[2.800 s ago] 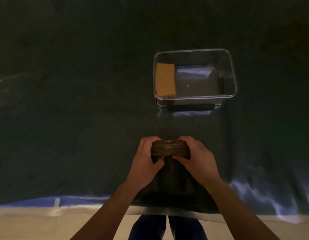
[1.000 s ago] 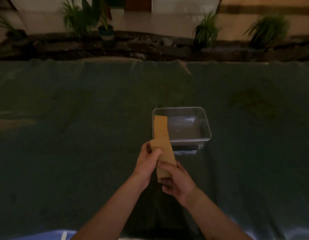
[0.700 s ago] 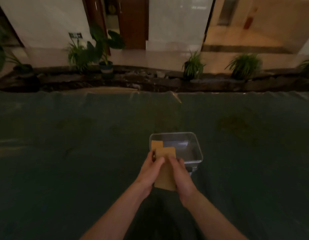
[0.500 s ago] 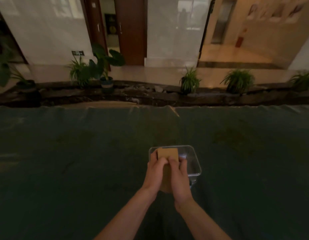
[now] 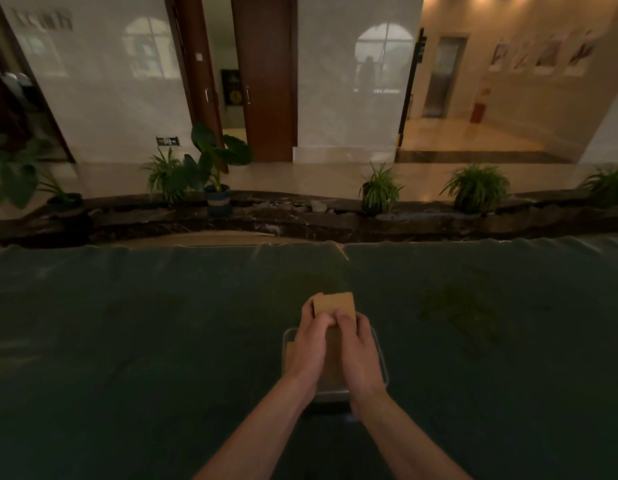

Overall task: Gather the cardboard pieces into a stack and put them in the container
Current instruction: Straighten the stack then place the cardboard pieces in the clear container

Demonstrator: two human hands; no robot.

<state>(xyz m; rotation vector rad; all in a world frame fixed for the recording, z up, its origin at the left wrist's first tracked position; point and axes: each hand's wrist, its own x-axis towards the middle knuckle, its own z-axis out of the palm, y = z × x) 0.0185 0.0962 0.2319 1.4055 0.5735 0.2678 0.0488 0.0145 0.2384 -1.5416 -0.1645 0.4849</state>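
Clearing container (image 5: 379, 348) rim: cardboard stack (image 5: 335, 304)

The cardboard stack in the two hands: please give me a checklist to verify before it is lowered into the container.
1. Both hands hold the stack: ok. The left hand and right hand clasp the cardboard stack from both sides.
2. Stack is above the container: ok. The container lies directly under the hands.
3. Pieces are aligned: cannot tell. The hands cover most of the stack.
4. Free room inside the container: cannot tell. Only a sliver of another cardboard piece shows at its left wall; the hands hide the rest.
5. Cloth around the container has no loose pieces: ok. None shows on the dark cloth.
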